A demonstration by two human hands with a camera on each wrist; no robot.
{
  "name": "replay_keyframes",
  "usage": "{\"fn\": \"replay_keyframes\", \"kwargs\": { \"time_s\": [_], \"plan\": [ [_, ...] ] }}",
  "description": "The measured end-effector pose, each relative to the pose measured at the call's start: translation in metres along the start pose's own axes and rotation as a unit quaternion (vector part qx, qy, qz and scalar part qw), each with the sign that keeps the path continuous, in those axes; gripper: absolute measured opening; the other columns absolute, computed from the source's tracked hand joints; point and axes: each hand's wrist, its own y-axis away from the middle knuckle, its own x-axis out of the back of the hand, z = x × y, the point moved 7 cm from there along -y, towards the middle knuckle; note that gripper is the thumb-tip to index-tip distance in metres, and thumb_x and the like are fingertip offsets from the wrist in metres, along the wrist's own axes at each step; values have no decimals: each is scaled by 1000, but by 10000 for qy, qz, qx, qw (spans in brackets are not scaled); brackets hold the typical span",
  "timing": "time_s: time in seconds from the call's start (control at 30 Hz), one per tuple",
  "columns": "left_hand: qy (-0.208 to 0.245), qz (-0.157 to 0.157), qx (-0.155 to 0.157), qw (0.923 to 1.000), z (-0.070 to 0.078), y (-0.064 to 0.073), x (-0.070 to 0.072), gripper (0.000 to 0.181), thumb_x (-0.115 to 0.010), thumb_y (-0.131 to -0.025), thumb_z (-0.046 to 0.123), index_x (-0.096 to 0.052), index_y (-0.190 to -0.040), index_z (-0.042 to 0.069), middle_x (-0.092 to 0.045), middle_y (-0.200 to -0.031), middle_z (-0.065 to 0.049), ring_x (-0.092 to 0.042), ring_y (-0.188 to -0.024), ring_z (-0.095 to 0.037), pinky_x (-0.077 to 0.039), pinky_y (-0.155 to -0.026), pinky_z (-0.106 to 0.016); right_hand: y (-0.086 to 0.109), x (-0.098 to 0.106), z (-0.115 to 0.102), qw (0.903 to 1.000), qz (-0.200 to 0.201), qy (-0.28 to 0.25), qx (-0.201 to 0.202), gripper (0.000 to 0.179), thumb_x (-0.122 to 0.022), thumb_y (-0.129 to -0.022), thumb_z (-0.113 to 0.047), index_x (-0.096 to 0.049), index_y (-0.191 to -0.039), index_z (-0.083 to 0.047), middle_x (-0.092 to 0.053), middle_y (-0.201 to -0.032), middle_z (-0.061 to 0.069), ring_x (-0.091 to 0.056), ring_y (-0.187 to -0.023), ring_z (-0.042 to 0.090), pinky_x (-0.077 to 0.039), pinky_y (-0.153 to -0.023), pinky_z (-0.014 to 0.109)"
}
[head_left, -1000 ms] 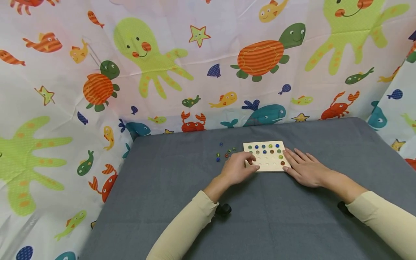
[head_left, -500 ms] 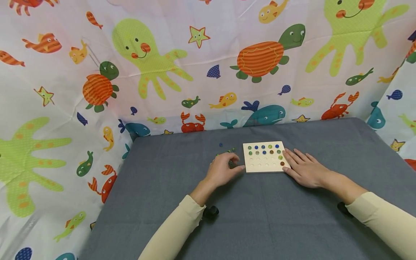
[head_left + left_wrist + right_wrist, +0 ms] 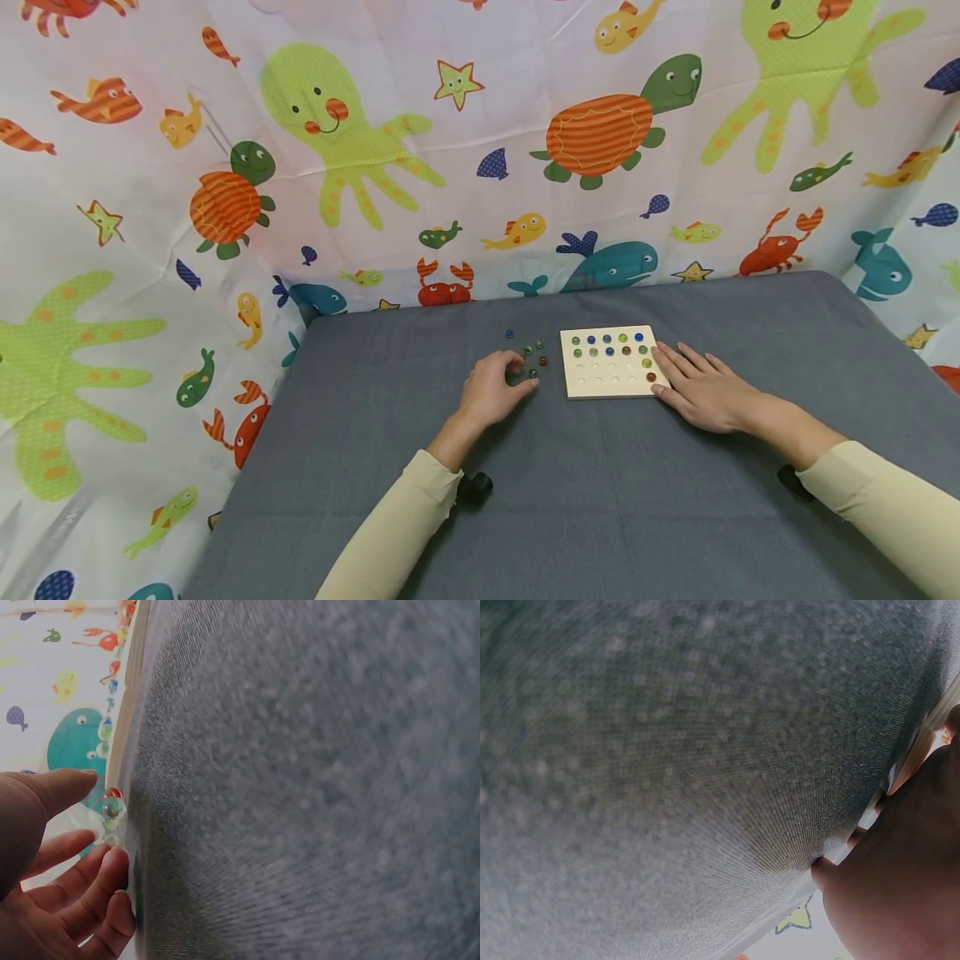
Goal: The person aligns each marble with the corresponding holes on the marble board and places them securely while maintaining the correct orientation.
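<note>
My left hand [image 3: 491,390] is just left of a pale wooden board [image 3: 611,391], with thumb and fingers parted beside several loose glass marbles [image 3: 543,361]. Nothing is gripped between them in the left wrist view, where clear marbles [image 3: 112,806] show past the fingertips. The board has rows of round hollows. Marbles [image 3: 627,351] fill the two back rows, and two more, one yellow-green [image 3: 647,363] and one brownish orange [image 3: 651,377], sit in the right column. My right hand [image 3: 708,392] lies flat, its fingertips at the board's right edge.
A grey cloth [image 3: 360,467] covers the table. Behind and at both sides hangs a white curtain [image 3: 405,92] printed with sea animals. A lone blue marble [image 3: 510,333] lies farther back than the other loose ones. Black wrist devices [image 3: 476,489] stick out below the sleeves.
My left hand has moved left, off the board to the loose marbles. The reddish marble now lies farther right, and a green one shows by my fingertips. My right hand has stayed in place.
</note>
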Motion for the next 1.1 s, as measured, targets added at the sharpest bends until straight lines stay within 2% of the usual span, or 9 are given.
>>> {"fn": "replay_keyframes", "kwargs": {
  "time_s": [0.23, 0.57, 0.83, 1.1],
  "plan": [
    [-106, -19, 165, 9998, -4, -5, -3, 37, -76, -94, 38, -71, -122, 16, -68, -108, 1, -64, -100, -19, -52, -87, -46, 0, -1, 2, 10000, -9, -51, -31, 75, -34, -109, -53, -19, -162, -1, -17, -168, 23, -14, -152, 51, -11, -115, 71],
    [-326, 75, 272, 9991, 1, -9, -5, 22, -76, -94, 35, -73, -110, 19, -66, -97, 6, -62, -88, -15, -50, -79, -43, 0, -1, 3, 10000, 48, -73, -23, 74, -36, -110, -51, -20, -162, -2, -17, -168, 23, -14, -151, 51, -11, -115, 71],
    [-310, 100, 397, 9987, 4, -10, -7, 15, -76, -94, 33, -74, -103, 21, -67, -92, 8, -62, -84, -13, -50, -77, -41, 0, -2, 1, 10000, 24, -86, -39, 74, -36, -109, -51, -19, -162, -2, -16, -168, 22, -14, -152, 50, -10, -115, 71],
    [-225, 156, 353, 9990, 9, -11, -10, 10, -78, -93, 30, -74, -99, 22, -65, -84, 10, -58, -76, -10, -48, -73, -38, 2, -2, 1, 9999, 61, -95, -37, 73, -37, -110, -49, -20, -162, -1, -17, -168, 23, -14, -151, 51, -11, -115, 71]
  ]
}}
